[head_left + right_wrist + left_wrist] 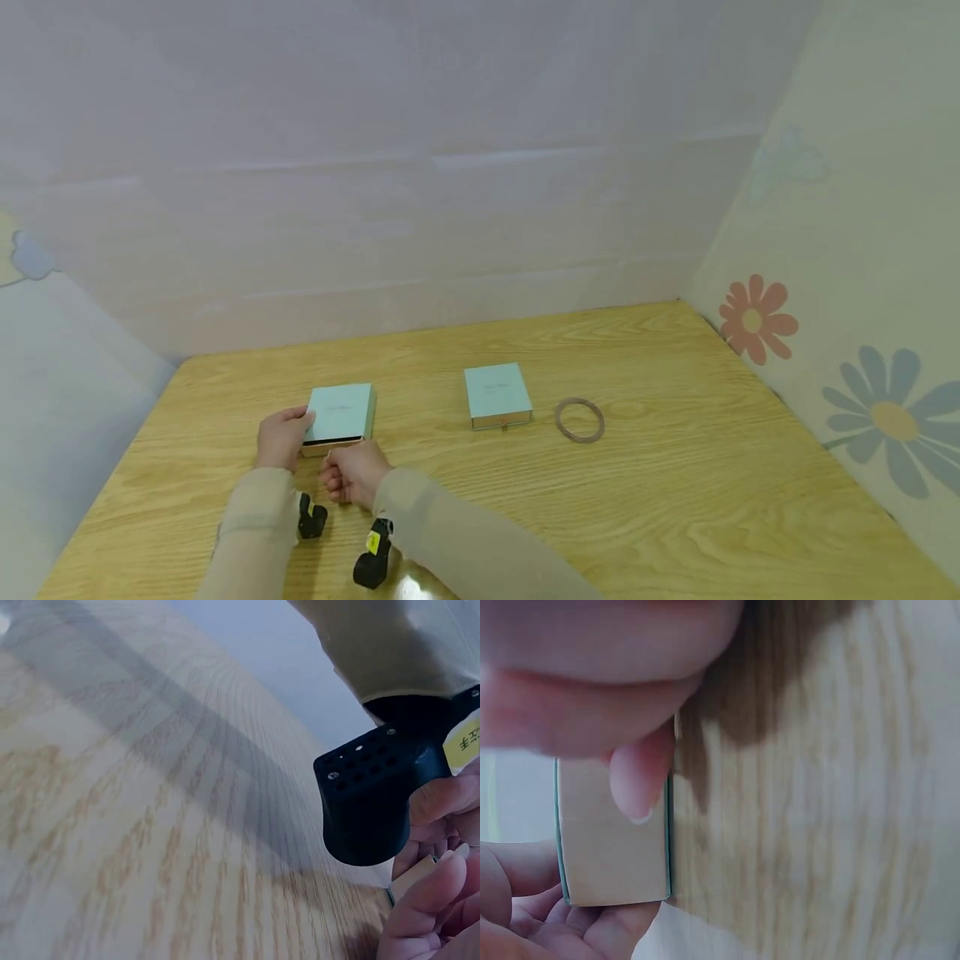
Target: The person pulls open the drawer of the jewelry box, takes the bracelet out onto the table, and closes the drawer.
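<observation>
A mint-green drawer-style box (341,412) lies at the left of the table, with a dark slit along its front top edge and its pale drawer front standing slightly out. My left hand (281,437) grips its left side, thumb on the lid's edge. At the front, my right hand (356,473) has curled fingers pinching at the drawer; the exact spot held is hidden. The left wrist view shows the tan drawer front (611,862) close up, with a right fingertip against it. In the right wrist view, a corner of the box peeks out beyond my right fingers (431,900).
A second mint-green box (498,392) with a tan front sits to the right, lid on top. Beside it lies a thin brownish ring (580,420). Black wrist cameras (372,554) hang close together under both wrists. Pale walls with flower prints enclose the wooden table (675,500).
</observation>
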{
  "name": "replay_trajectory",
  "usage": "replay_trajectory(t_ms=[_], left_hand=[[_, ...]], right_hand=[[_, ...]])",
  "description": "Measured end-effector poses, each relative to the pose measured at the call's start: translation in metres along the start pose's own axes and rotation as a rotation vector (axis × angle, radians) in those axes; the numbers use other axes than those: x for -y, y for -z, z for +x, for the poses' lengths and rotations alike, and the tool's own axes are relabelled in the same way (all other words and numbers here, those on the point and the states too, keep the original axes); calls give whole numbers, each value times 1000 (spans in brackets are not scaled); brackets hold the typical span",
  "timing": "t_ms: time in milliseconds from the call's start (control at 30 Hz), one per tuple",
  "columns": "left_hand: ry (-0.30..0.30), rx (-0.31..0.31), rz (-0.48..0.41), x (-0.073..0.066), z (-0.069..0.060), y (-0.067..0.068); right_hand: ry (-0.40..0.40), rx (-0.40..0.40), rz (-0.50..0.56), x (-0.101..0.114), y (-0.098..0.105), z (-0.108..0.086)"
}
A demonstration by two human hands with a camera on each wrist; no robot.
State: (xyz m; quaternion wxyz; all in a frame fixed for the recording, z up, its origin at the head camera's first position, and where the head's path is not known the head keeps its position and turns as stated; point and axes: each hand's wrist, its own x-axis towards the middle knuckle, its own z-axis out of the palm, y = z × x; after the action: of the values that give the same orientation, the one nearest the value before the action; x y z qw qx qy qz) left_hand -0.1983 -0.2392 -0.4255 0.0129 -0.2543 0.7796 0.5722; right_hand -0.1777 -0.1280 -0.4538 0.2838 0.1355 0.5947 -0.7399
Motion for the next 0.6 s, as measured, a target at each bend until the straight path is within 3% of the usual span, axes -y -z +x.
replay_trajectory(t_ms=[600], left_hand=[[15, -20, -4, -1, 1, -2]], right_hand=[[-14, -29, -46, 0, -1, -3]])
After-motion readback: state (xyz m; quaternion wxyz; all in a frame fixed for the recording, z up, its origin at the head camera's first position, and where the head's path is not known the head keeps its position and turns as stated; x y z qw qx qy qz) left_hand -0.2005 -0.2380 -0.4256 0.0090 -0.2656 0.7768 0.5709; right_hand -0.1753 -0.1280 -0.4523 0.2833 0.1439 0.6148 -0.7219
